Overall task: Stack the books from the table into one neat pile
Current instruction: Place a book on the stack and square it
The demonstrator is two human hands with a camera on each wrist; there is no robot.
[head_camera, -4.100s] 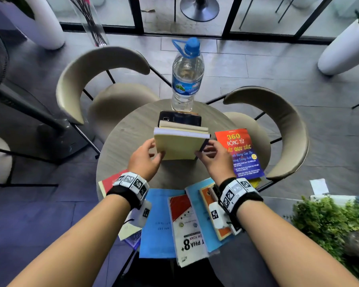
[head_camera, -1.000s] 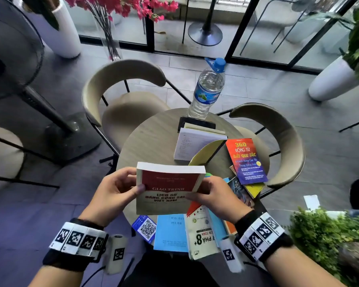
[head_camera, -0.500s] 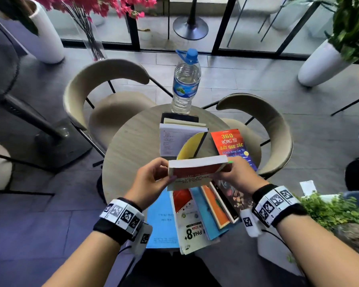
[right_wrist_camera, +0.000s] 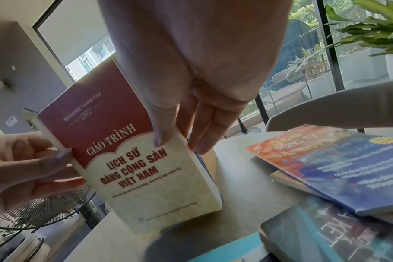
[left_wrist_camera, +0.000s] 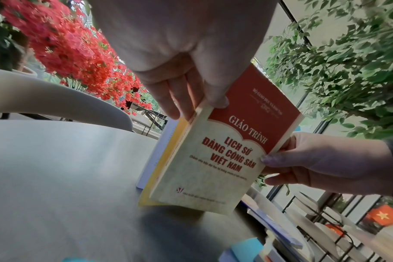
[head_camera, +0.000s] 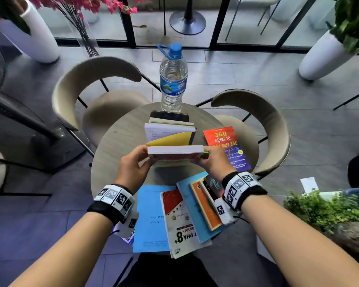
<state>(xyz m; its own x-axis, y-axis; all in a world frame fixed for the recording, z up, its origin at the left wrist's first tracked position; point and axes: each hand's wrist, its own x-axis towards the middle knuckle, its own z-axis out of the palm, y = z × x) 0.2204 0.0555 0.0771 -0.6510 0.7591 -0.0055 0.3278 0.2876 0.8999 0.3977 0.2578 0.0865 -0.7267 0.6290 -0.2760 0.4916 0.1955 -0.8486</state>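
**Two hands, one red book**

Head view: the left hand [head_camera: 133, 170] and right hand [head_camera: 212, 163] each pinch an end of the red book [head_camera: 175, 151] – just before the pile [head_camera: 170, 131].

Wrist views: thumbs on its cover, fingers behind.

Beyond the pile stands a water bottle [head_camera: 173, 79].

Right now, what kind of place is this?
Likely a cafe or lounge seating corner: a small round table with curved beige chairs, tall white planters, and glass doors onto a terrace.

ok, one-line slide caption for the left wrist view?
Both hands, left and right, hold the red-and-cream book over the table.
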